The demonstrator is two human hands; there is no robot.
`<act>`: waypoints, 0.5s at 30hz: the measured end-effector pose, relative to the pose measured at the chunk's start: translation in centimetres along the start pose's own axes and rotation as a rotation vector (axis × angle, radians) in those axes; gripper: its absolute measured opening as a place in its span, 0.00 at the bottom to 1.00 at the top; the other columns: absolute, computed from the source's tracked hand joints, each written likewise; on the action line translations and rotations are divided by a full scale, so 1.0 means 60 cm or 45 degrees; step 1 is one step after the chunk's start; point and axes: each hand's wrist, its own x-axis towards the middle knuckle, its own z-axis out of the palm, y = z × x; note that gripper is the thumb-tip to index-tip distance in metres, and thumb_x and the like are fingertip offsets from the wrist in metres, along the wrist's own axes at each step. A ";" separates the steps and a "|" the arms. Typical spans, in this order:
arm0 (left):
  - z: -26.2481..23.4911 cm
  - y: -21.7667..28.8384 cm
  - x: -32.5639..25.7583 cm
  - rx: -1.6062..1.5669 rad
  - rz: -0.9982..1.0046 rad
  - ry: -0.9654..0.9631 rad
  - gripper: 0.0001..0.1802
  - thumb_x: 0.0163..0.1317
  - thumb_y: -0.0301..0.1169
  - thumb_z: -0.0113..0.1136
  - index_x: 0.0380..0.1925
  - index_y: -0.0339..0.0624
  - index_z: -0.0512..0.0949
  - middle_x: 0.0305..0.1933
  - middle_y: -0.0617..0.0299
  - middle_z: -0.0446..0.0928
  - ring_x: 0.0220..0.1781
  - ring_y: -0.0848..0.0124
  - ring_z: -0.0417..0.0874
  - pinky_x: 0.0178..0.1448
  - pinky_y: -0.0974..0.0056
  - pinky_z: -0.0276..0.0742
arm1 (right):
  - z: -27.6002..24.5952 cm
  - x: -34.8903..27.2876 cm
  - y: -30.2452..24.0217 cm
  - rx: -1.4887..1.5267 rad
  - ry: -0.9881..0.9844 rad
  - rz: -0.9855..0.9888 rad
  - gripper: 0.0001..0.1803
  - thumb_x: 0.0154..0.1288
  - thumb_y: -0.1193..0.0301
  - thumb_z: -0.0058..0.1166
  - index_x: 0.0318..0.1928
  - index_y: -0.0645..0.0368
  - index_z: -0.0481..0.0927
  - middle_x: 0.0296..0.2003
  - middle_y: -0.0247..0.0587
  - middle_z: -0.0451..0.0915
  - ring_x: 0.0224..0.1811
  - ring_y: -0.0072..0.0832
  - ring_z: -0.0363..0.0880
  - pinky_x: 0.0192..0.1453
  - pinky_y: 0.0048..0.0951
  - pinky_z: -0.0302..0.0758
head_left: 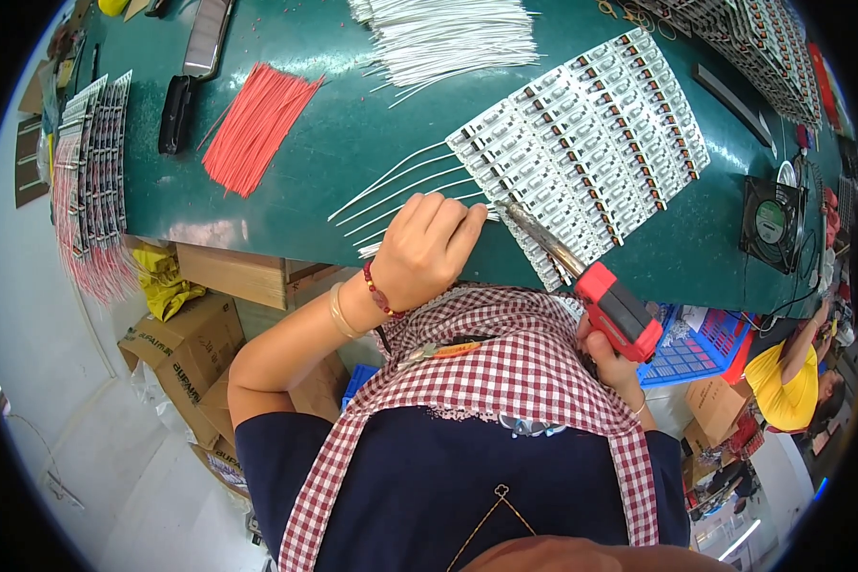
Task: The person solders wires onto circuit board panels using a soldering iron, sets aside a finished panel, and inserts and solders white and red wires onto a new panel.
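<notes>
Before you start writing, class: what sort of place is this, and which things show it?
Probably an electronics assembly workshop: the right hand holds a soldering iron by a panel of circuit boards, and red wires and white wires lie on the green workbench.

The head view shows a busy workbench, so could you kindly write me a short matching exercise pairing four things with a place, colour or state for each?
Things:
1. Soldering iron
2. Loose red wires
3. Fan
4. Large circuit board panel

Descriptions:
A. Black-framed, toward the right end of the green bench
B. Pale, with repeated rows of small parts
C. Held in the right hand
D. Lying in a bundle on the left part of the bench

Right pairs: 1-C, 2-D, 3-A, 4-B.
</notes>
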 end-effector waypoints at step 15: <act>0.002 0.000 0.004 -0.006 -0.046 0.031 0.13 0.47 0.19 0.63 0.36 0.35 0.81 0.29 0.62 0.74 0.29 0.67 0.74 0.35 0.63 0.68 | -0.001 -0.002 -0.029 0.269 0.009 0.068 0.15 0.59 0.64 0.64 0.38 0.64 0.83 0.27 0.38 0.82 0.28 0.27 0.81 0.34 0.27 0.77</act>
